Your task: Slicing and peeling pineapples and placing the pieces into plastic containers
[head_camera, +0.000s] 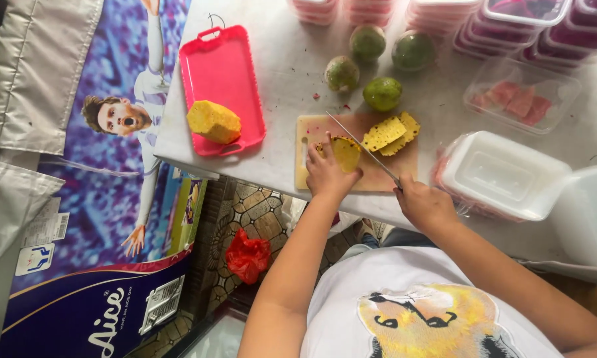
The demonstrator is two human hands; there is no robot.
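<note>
My left hand (326, 174) holds a yellow pineapple piece (345, 151) on its edge on a wooden cutting board (404, 169). My right hand (423, 202) grips the handle of a long knife (361, 144), whose blade lies against the right side of that piece. Several cut pineapple slices (391, 134) lie on the board's far side. A larger pineapple chunk (214, 121) rests in a red tray (222, 66) to the left.
Round green fruits (382, 93) sit behind the board. Stacked clear plastic boxes (504, 174) stand at the right, one open box with pink fruit pieces (520, 99) farther back. The table's near edge (245, 169) runs just beside my left arm; a red bag (247, 255) lies on the floor.
</note>
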